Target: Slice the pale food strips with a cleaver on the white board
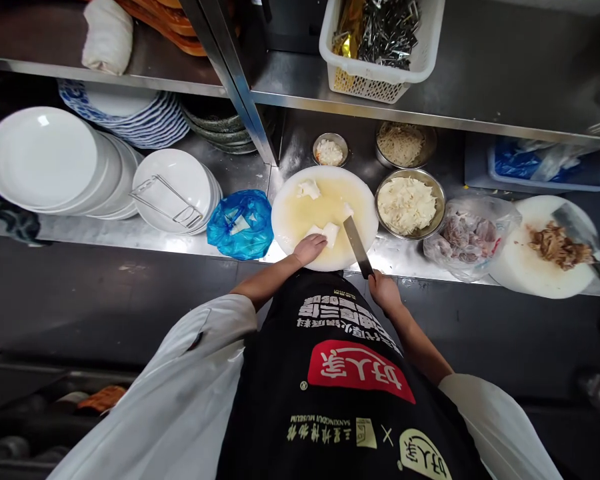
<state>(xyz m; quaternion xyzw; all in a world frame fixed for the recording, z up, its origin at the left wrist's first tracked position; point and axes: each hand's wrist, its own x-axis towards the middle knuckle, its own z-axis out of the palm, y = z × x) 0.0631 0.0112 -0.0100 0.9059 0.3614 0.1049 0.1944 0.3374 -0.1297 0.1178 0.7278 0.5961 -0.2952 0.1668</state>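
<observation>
On the round white cutting board [290,190] lie pale, soft-looking white food pieces whose kind I cannot make out. My left hand [310,249] rests at the board's near edge, its fingers together and holding down a white food piece [330,234]. A cleaver [357,245] is gripped by its handle in my right hand [385,292]. Its blade slants over the right side of the board, the tip near a small white scrap [349,210]. Another white piece [309,189] lies toward the far side. To the right stands a metal bowl [411,202] heaped with white slices.
Left of the board sits a blue plastic bag [240,225], then stacked white plates [173,190]. Behind are small bowls of chopped food [329,151] and shreds [401,145]. Rightward lie bagged meat [467,237] and another board [523,267]. A steel shelf [480,73] overhangs the counter.
</observation>
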